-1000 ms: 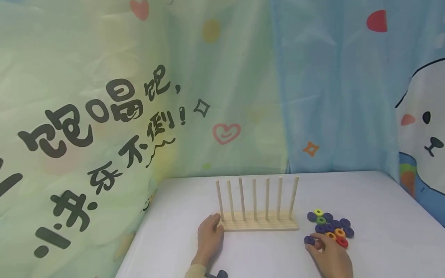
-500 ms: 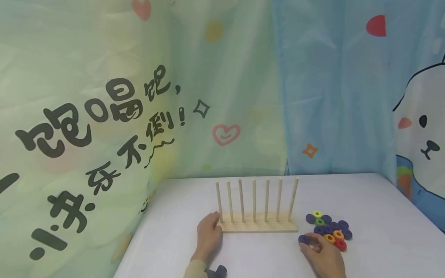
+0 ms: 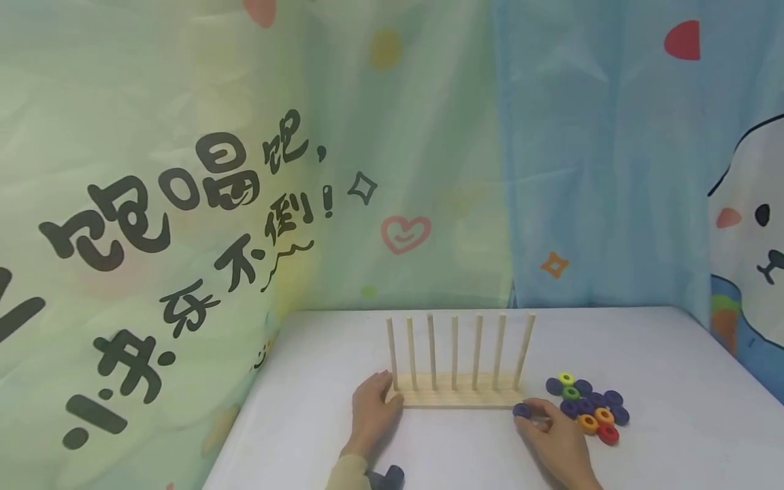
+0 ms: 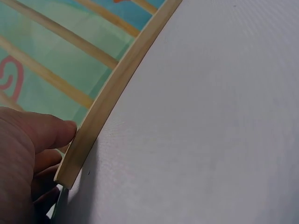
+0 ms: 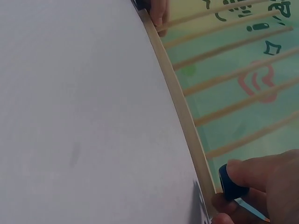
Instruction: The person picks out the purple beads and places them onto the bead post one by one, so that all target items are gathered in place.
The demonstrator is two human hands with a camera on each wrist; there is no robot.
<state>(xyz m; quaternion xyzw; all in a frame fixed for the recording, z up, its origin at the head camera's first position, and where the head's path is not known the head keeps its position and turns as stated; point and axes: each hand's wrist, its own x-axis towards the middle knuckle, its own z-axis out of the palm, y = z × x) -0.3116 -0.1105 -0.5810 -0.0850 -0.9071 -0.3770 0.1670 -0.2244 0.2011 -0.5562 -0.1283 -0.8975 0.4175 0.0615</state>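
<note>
A pale wooden peg rack (image 3: 459,399), a flat base with several upright pegs, stands on the white table. At its left end my left hand (image 3: 372,412) grips the base; in the left wrist view the thumb (image 4: 63,133) lies against the base edge and the other fingers curl past its end. Near the rack's right end, my right hand (image 3: 554,435) pinches a dark blue ring (image 3: 522,410) between thumb and fingers. The right wrist view shows that ring (image 5: 229,184) side-on, just by the base end; whether it touches the base I cannot tell. No pegs carry rings.
Right of the rack lies a loose cluster of rings: several dark blue ones (image 3: 613,399), a yellow ring (image 3: 566,378), a green ring (image 3: 571,393), two orange rings (image 3: 588,425) and a red ring (image 3: 608,434). A printed curtain (image 3: 404,156) hangs behind the table (image 3: 453,456).
My right hand has carried the dark blue ring leftward, away from the cluster to the rack's right end. The left hand stays at the rack's left end. The head view has shifted slightly.
</note>
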